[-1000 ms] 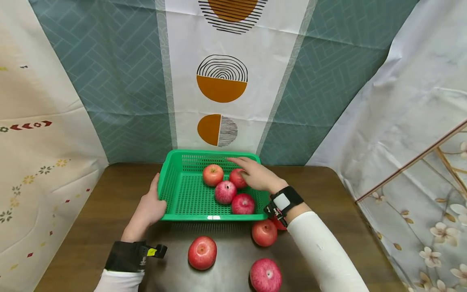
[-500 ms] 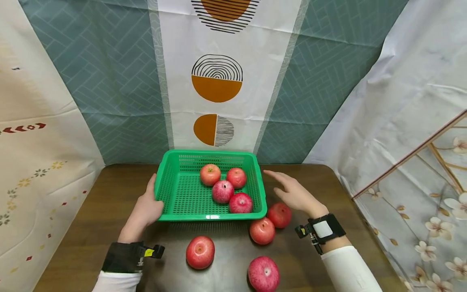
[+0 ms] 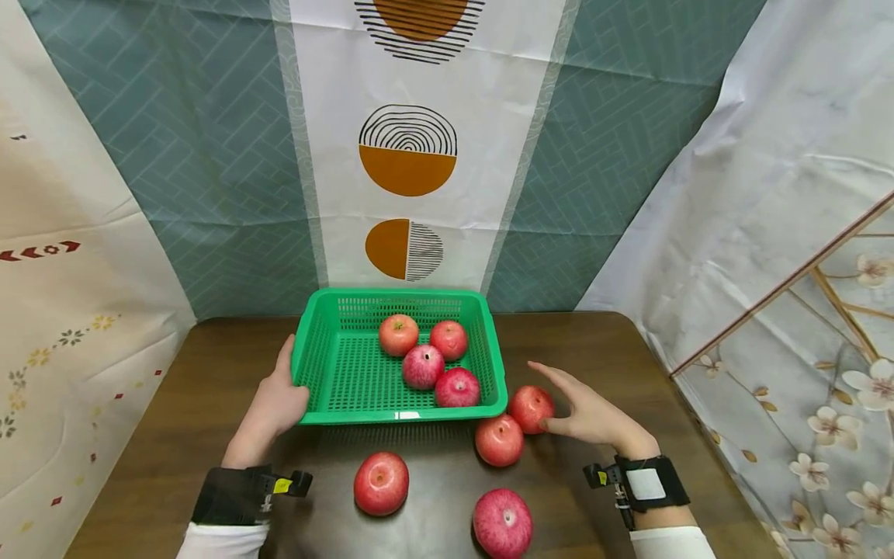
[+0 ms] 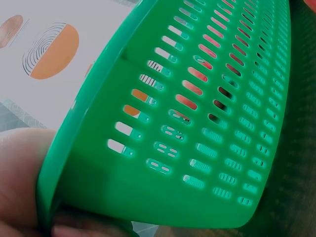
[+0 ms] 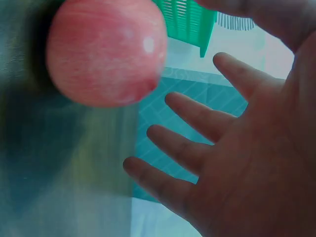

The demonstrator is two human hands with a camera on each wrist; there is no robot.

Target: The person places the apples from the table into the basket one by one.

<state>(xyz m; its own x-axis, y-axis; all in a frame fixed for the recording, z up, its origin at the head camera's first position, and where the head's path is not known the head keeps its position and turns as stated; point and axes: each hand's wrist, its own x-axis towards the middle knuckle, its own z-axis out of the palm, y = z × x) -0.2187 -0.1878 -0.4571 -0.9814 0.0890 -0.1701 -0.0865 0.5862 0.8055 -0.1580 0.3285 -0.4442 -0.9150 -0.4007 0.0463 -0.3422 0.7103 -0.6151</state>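
A green perforated plastic basket point(image 3: 401, 417) stands at the back of the table, with several red apples inside, among them a paler one point(image 3: 399, 335). My left hand point(image 3: 274, 397) grips its left rim; in the left wrist view, the hand lies on both sides of the green edge point(image 4: 81, 106). Just right of the basket, my right hand point(image 3: 594, 415) reaches around an apple point(image 3: 528, 409) with fingers spread. The right wrist view shows that apple point(image 5: 106, 54) apart from the straight fingers point(image 5: 190, 113); whether the thumb touches it, I cannot tell.
Outside the basket, one apple point(image 3: 499, 440) sits beside its front right corner. Another apple point(image 3: 381, 483) lies in front of the basket, and a darker one point(image 3: 503, 522) nearer the table's front. A patterned cloth point(image 3: 412, 178) hangs directly behind the brown table point(image 3: 594, 341).
My right hand has moved from above the apples in the basket, out over its right side and down to the apple beside it. The left hand keeps its hold on the rim.
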